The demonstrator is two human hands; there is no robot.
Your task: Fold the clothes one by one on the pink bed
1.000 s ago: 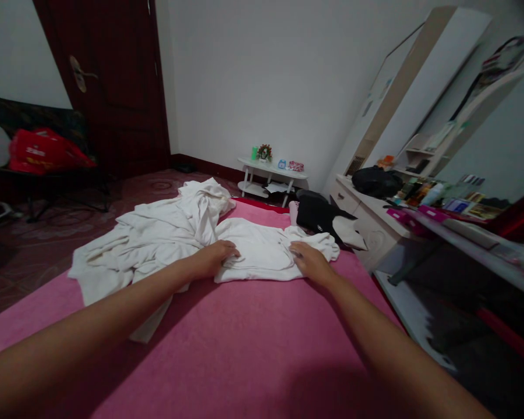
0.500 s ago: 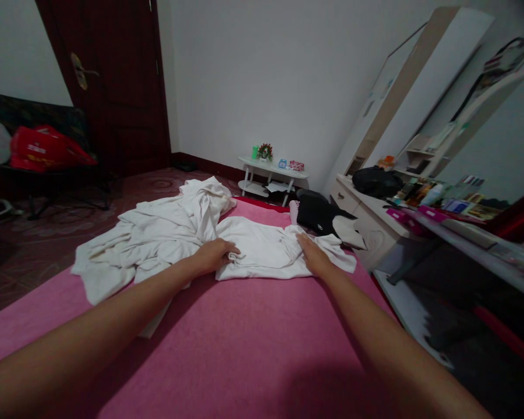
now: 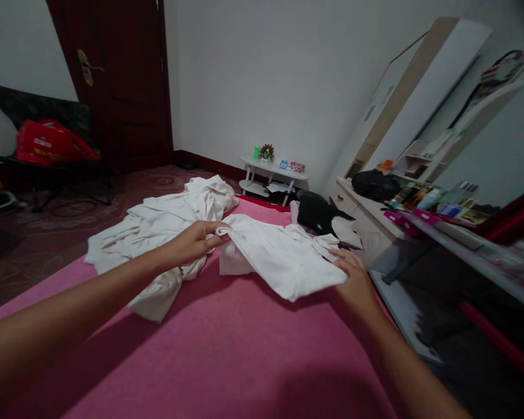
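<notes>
A white garment (image 3: pixel 279 253), partly folded, is lifted at its near side above a pink bed cover (image 3: pixel 227 355); I cannot tell what kind of garment it is. My left hand (image 3: pixel 205 237) pinches its left corner between thumb and fingers. At the other end, my right hand (image 3: pixel 351 270) grips the right edge, with the thumb underneath partly hidden. Between the hands the cloth sags toward me. Just left of it lies a crumpled heap of white clothes (image 3: pixel 166 215), with one piece hanging toward the near side below my left forearm.
Dark and light folded clothes (image 3: pixel 318 214) lie at the bed's far right corner. A dresser (image 3: pixel 362 218) with bottles and a black bag (image 3: pixel 375 183) stands along the right. Beyond the bed is a small white table (image 3: pixel 271 169). A chair holds a red bag (image 3: pixel 52 142) at left.
The white garment's near edge has risen off the bed and now hangs between my hands. My right hand has moved right and nearer to me; my left hand has lifted slightly.
</notes>
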